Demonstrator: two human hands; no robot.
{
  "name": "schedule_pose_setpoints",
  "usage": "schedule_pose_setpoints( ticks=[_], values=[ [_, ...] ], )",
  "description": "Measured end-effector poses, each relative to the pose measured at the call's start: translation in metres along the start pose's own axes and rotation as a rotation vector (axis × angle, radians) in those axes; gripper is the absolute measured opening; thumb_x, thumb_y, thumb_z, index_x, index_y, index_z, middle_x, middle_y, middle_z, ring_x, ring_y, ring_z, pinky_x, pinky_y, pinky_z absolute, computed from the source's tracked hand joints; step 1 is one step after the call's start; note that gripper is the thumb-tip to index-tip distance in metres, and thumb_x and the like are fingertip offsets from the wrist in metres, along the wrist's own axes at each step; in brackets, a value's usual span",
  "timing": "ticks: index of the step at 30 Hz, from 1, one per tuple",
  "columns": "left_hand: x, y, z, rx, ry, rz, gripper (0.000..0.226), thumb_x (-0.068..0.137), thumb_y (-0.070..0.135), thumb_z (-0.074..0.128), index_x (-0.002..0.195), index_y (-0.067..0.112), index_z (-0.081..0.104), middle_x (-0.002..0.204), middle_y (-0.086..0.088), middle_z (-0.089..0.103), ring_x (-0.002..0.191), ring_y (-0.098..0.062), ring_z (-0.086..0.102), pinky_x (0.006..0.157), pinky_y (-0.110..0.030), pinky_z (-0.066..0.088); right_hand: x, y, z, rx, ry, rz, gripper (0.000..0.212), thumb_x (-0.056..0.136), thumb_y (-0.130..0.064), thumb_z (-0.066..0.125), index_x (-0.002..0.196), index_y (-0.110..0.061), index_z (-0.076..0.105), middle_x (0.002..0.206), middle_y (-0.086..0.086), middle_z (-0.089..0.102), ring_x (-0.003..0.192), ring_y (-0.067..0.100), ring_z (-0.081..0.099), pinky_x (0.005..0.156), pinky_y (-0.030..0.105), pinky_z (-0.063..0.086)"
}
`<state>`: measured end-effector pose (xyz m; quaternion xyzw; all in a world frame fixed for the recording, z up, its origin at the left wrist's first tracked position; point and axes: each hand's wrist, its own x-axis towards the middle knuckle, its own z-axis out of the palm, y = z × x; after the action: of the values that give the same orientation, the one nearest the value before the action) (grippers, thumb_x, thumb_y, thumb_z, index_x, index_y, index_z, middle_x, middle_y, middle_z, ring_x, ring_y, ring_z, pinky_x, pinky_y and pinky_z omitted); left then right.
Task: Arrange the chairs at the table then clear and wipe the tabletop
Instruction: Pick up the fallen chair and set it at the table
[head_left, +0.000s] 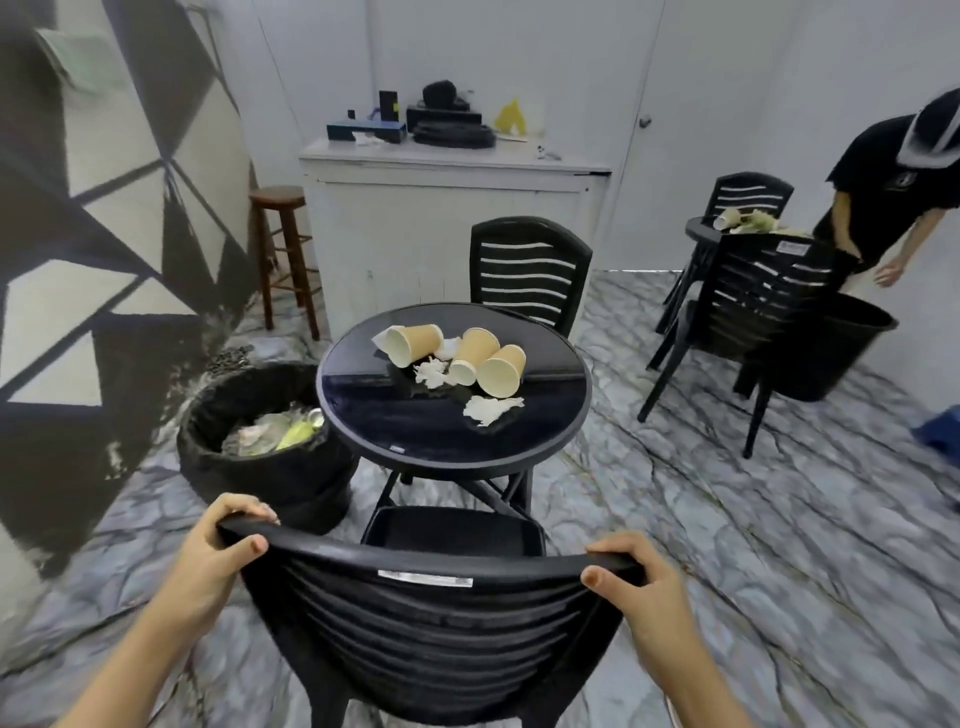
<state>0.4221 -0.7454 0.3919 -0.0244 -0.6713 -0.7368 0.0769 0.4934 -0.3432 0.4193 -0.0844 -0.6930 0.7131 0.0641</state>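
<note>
A black slatted plastic chair (426, 618) stands right in front of me, its seat reaching under the near edge of the round black table (363, 410). My left hand (218, 551) grips the left end of the chair's top rail and my right hand (639, 582) grips the right end. Three tan paper cups (415, 343) lie on their sides on the tabletop among crumpled white napkins (491, 408). A second black chair (527, 270) stands at the table's far side, facing me.
A black-lined bin (270, 447) full of rubbish sits left of the table. Behind stand a white cabinet (452, 208) and a wooden stool (283, 249). At the right, another person (883, 197) bends near a second table, black chairs (763, 306) and a black bin (841, 348).
</note>
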Motion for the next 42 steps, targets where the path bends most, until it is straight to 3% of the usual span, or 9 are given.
schedule_pose_setpoints(
  ticks=[8,13,17,19,23,29,36,38,42],
  values=[
    [-0.034,0.01,0.001,0.062,0.005,-0.108,0.033,0.08,0.016,0.065,0.106,0.034,0.056,0.113,-0.004,0.063,0.111,-0.021,0.054,0.093,-0.033,0.041,-0.009,0.001,-0.006,-0.042,-0.049,0.061,0.018,0.066,-0.006,0.079,0.072,-0.022,0.073,0.093,-0.007,0.07,0.082,-0.003,0.064,0.071,0.021,0.045],
    [-0.044,0.015,-0.002,0.126,-0.034,-0.149,0.076,0.044,0.064,0.081,0.104,0.027,0.052,0.114,-0.007,0.062,0.108,-0.017,0.057,0.087,-0.029,0.045,-0.024,0.008,-0.005,0.003,-0.022,0.086,0.021,0.059,-0.004,0.08,0.071,-0.019,0.073,0.077,-0.011,0.072,0.073,0.005,0.065,0.063,0.018,0.049],
    [-0.031,0.019,-0.005,0.206,-0.092,-0.022,0.086,0.038,0.068,0.08,0.107,0.022,0.058,0.105,-0.005,0.067,0.101,-0.012,0.063,0.078,-0.016,0.052,-0.03,0.015,0.003,0.092,0.052,0.062,0.023,0.048,-0.014,0.078,0.07,-0.018,0.072,0.073,-0.007,0.071,0.067,0.005,0.066,0.065,0.026,0.05],
    [-0.02,0.019,-0.009,0.224,-0.128,0.005,0.085,0.038,0.064,0.081,0.106,0.019,0.06,0.097,-0.005,0.068,0.092,-0.011,0.065,0.074,-0.016,0.052,-0.029,0.013,0.009,0.127,0.082,0.046,0.024,0.046,-0.018,0.078,0.069,-0.019,0.072,0.073,-0.006,0.07,0.065,0.007,0.066,0.06,0.024,0.053],
    [0.013,0.022,-0.023,0.179,-0.12,0.016,0.04,0.046,0.041,0.073,0.077,0.017,0.061,0.082,-0.006,0.058,0.082,-0.023,0.051,0.072,-0.032,0.038,-0.026,0.005,0.036,0.165,0.144,0.009,0.02,0.049,-0.019,0.077,0.068,-0.021,0.071,0.068,-0.012,0.07,0.063,0.007,0.065,0.054,0.021,0.053],
    [0.063,0.021,-0.053,0.063,-0.213,-0.036,0.015,0.059,0.014,0.069,0.066,0.026,0.063,0.081,-0.007,0.053,0.079,-0.027,0.046,0.063,-0.036,0.035,-0.029,0.004,0.082,0.236,0.276,-0.033,0.02,0.047,-0.018,0.077,0.065,-0.021,0.071,0.066,-0.015,0.069,0.061,0.006,0.065,0.052,0.02,0.052],
    [0.111,0.014,-0.071,-0.047,-0.309,0.03,0.026,0.067,-0.014,0.061,0.074,0.009,0.05,0.07,0.006,0.058,0.066,-0.007,0.052,0.059,-0.011,0.043,-0.032,0.012,0.124,0.27,0.37,-0.081,0.021,0.045,-0.017,0.077,0.064,-0.02,0.07,0.07,-0.012,0.068,0.063,0.007,0.064,0.056,0.02,0.053],
    [0.122,0.012,-0.078,-0.073,-0.345,0.032,0.027,0.057,0.001,0.07,0.074,0.009,0.05,0.068,0.009,0.059,0.065,-0.004,0.053,0.061,-0.011,0.043,-0.032,0.015,0.136,0.254,0.39,-0.095,0.021,0.045,-0.017,0.075,0.064,-0.021,0.07,0.069,-0.014,0.066,0.065,0.006,0.062,0.057,0.017,0.052],
    [0.133,0.01,-0.105,-0.084,-0.319,0.005,0.076,0.028,0.054,0.089,0.074,0.008,0.051,0.07,0.005,0.059,0.069,-0.006,0.055,0.064,-0.012,0.044,-0.027,0.02,0.163,0.192,0.368,-0.098,0.026,0.041,-0.022,0.079,0.066,-0.02,0.07,0.068,-0.016,0.065,0.066,0.005,0.062,0.06,0.016,0.052]
  ],
)
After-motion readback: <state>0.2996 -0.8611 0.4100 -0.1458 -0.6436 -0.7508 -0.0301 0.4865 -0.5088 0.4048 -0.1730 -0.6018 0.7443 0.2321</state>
